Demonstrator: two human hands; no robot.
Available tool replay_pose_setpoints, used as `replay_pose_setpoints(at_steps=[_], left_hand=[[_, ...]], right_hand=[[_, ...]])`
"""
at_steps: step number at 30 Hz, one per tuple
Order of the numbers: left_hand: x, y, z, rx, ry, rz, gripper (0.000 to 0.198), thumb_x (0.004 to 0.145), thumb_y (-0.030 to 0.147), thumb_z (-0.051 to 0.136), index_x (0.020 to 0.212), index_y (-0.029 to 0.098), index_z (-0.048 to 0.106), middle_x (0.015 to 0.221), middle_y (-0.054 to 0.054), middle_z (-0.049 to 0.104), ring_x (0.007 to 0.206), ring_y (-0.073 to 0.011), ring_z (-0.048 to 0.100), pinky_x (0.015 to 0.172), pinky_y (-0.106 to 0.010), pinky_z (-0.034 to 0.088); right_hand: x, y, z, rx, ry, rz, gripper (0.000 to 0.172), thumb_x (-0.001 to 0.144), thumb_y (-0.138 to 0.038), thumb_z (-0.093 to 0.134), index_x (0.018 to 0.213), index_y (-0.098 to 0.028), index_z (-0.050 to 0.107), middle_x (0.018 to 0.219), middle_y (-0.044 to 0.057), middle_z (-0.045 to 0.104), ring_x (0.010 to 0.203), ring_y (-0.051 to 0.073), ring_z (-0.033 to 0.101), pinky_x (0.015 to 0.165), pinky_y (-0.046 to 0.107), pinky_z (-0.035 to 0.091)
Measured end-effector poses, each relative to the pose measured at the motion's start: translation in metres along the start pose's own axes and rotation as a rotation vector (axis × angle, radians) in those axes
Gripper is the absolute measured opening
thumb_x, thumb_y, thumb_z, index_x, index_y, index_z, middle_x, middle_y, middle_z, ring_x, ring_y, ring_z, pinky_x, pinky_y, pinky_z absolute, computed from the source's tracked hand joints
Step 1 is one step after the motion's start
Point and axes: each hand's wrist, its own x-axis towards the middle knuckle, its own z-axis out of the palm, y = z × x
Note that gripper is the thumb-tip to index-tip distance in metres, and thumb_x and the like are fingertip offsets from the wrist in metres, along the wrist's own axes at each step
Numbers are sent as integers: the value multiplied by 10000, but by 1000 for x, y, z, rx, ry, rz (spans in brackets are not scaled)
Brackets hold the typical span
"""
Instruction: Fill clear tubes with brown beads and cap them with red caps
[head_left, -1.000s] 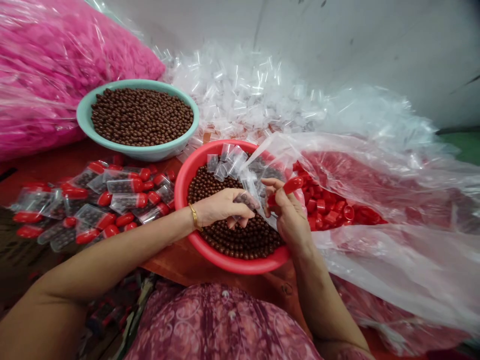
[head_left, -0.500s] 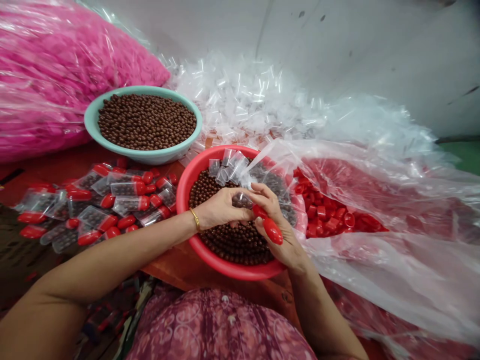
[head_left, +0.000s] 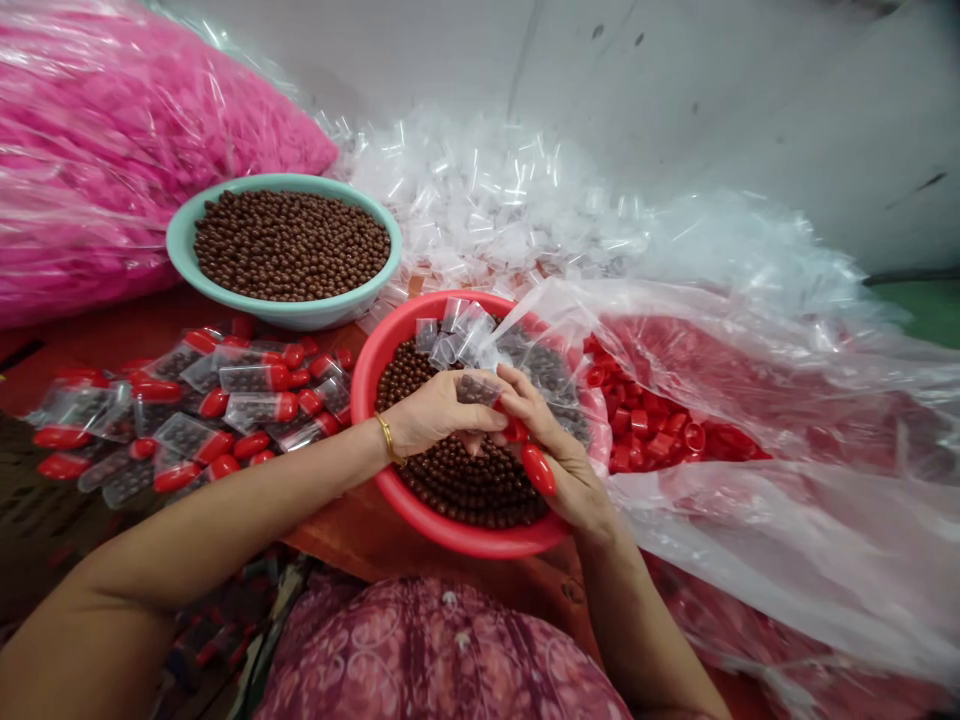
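Above the red basin (head_left: 365,405) my two hands meet. My left hand (head_left: 435,412), with a gold bangle at the wrist, grips a clear plastic container (head_left: 478,388) that has brown balls inside. My right hand (head_left: 559,440) is closed on red caps: one red cap (head_left: 514,430) is at the container's end, and another red cap (head_left: 538,470) sits in the palm. Brown balls (head_left: 469,488) fill the basin below. Several clear containers (head_left: 459,330) lie on the balls at its far side. Fingers partly hide where cap and container meet.
Filled, red-capped containers (head_left: 255,378) are heaped at left. Behind them stands a pale green bowl (head_left: 180,245) of brown balls beside a bag of pink pieces (head_left: 150,130). Clear containers (head_left: 480,190) pile up at the back. Loose red caps (head_left: 652,430) lie in an open plastic bag (head_left: 750,520) at right.
The container has tilted and drawn closer to the red cap between my hands. My right fingers have shifted slightly, and the spare cap in the palm has moved a little left.
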Motion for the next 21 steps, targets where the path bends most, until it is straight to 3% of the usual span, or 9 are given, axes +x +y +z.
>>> replay_pose_setpoints(at_steps=[2, 4, 7, 10, 14, 18, 21], left_hand=[[0, 0, 2, 46, 66, 24, 244, 604, 203, 673, 815, 126, 577, 610, 19, 618, 480, -66, 535, 414, -157, 422], [0, -1, 3, 101, 120, 34, 209, 617, 194, 646, 802, 125, 577, 593, 27, 604, 461, -64, 519, 416, -167, 418], [2, -3, 3, 231, 187, 73, 146, 619, 153, 626, 758, 124, 594, 568, 43, 575, 478, -54, 505, 465, -168, 416], [3, -6, 3, 367, 227, 167, 109, 607, 103, 619, 714, 120, 610, 617, 35, 592, 571, -54, 531, 574, -173, 432], [4, -8, 3, 326, 245, 164, 188, 627, 115, 628, 811, 128, 598, 704, 23, 616, 666, -80, 569, 678, -208, 461], [4, -8, 5, 369, 204, 137, 183, 635, 161, 648, 800, 132, 572, 702, 26, 599, 667, -85, 550, 690, -216, 455], [2, -11, 3, 504, 157, 130, 146, 640, 214, 636, 740, 133, 567, 648, 32, 559, 617, -87, 501, 626, -211, 429]], right_hand=[[0, 0, 0, 109, 88, 132, 423, 849, -405, 568, 1270, -371, 534, 1337, 11, 543, 1214, 218, 524, 1001, 389, 442], [0, -1, -1, 220, 132, 282, 405, 869, -475, 498, 1211, -276, 589, 1065, 56, 687, 907, 190, 668, 759, 317, 547], [-1, -4, -3, 240, 35, 399, 445, 860, -553, 458, 903, -174, 688, 719, 47, 683, 570, 125, 625, 542, 235, 504], [-2, -10, -3, 115, -26, 390, 369, 788, -523, 593, 824, -165, 673, 671, 19, 643, 556, 103, 595, 552, 218, 497], [-1, -12, -2, -67, 94, 289, 344, 848, -481, 528, 817, -174, 680, 623, -15, 534, 511, 71, 486, 495, 200, 441], [2, -12, 0, -182, 255, 183, 362, 893, -430, 466, 1106, -206, 653, 674, -4, 557, 550, 104, 503, 528, 248, 472], [6, -14, 0, -324, 190, 86, 405, 915, -393, 430, 1232, -203, 596, 834, 44, 662, 723, 161, 613, 691, 316, 528]])
